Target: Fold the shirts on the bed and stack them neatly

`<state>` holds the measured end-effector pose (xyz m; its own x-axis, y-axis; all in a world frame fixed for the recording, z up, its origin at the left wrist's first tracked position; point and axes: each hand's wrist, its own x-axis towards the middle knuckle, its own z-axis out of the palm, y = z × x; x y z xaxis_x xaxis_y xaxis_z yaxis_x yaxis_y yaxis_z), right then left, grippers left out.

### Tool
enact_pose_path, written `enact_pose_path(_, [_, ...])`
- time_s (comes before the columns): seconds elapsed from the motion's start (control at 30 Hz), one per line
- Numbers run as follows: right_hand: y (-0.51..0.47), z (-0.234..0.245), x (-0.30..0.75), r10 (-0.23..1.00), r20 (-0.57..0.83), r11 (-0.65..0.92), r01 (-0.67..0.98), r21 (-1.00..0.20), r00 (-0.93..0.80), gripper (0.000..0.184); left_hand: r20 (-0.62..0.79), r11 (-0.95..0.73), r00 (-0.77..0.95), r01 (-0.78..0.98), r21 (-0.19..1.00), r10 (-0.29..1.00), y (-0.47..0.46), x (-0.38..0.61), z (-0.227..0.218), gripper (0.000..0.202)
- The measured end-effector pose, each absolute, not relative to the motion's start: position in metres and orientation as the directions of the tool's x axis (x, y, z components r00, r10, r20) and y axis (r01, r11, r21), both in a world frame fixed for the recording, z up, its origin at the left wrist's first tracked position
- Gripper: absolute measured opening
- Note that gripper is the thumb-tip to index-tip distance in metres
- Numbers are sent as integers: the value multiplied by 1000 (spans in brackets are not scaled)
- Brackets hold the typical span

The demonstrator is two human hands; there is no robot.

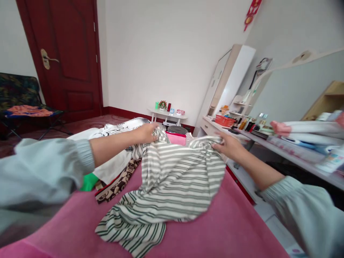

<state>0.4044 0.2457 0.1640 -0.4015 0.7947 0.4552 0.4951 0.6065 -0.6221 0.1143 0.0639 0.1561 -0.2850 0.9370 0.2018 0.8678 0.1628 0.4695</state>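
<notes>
A white shirt with dark green stripes (177,186) hangs raised between my hands, its lower part and one sleeve resting on the pink bedspread (231,218). On the left of its upper edge, my left hand (146,133) is closed round the cloth. My right hand (228,145) pinches the upper edge at the right, with the fabric bunched below the fingers. Beyond my left forearm lies a heap of white clothing with black line drawings (115,129). A brown and black patterned cloth (120,181) and a bit of green cloth (89,181) show beside the heap.
A dressing table (274,143) with bottles and a red basket (225,120) runs along the right side. At the far wall stands a low white table (166,114) with small items. A folding chair (24,107) holding orange cloth is at left, near a dark red door (61,53).
</notes>
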Motion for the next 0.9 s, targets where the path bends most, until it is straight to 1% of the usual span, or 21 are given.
enact_pose_path(0.03, [254,167,398,738,555,672,498,-548,-384,52,412,164,-338,901,401,846,77,102,155,46])
enact_pose_path(0.07, [258,165,395,676,614,728,498,-472,-406,58,562,182,-353,923,339,748,85,91,150,55])
enact_pose_path(0.1, [258,157,396,622,648,772,484,-413,-440,61,637,181,-332,939,292,696,87,83,141,61])
enact_pose_path(0.13, [255,143,400,576,654,807,471,-357,-491,61,657,165,-294,954,252,694,84,79,129,62])
enact_pose_path(0.17, [249,125,407,560,617,822,465,-330,-553,56,630,134,-247,966,222,737,76,78,114,61])
enact_pose_path(0.2, [241,104,415,571,533,820,469,-328,-624,45,560,86,-187,976,202,807,64,81,97,55])
enact_pose_path(0.27, [221,62,432,641,299,763,546,-346,-707,18,399,28,-107,980,198,911,32,96,66,45])
enact_pose_path(0.3, [211,44,441,663,179,733,581,-355,-727,13,317,2,-74,975,223,946,14,105,54,39])
enact_pose_path(0.33, [202,29,448,678,91,704,609,-366,-729,14,241,-5,-61,964,265,969,-3,116,45,32])
enact_pose_path(0.37, [195,18,452,684,36,684,623,-379,-729,15,180,-2,-56,952,305,982,-19,125,40,27])
enact_pose_path(0.4, [189,10,455,684,10,672,625,-397,-729,14,149,3,-57,941,338,987,-34,135,38,26])
enact_pose_path(0.43, [184,6,455,685,4,663,621,-418,-729,12,142,2,-57,932,363,988,-47,143,38,28])
enact_pose_path(0.5, [176,4,448,671,-7,654,596,-465,-741,10,187,-44,-28,928,370,982,-67,156,41,35])
enact_pose_path(0.57, [165,7,434,651,-21,655,574,-491,-759,6,236,-141,64,935,324,970,-81,167,46,42])
enact_pose_path(0.63, [151,11,418,639,31,688,554,-469,-768,5,248,-239,176,937,254,953,-88,176,50,38])
enact_pose_path(0.7, [137,14,403,625,117,739,537,-408,-772,13,237,-290,242,937,195,941,-91,181,50,31])
enact_pose_path(0.73, [131,16,397,609,156,765,523,-376,-778,18,229,-291,249,941,176,941,-91,183,50,30])
enact_pose_path(0.8, [121,18,387,553,202,815,475,-331,-808,29,216,-256,221,955,151,951,-90,183,46,33])
enact_pose_path(0.9, [113,19,375,445,242,882,375,-284,-862,43,203,-175,145,975,139,968,-85,181,39,43])
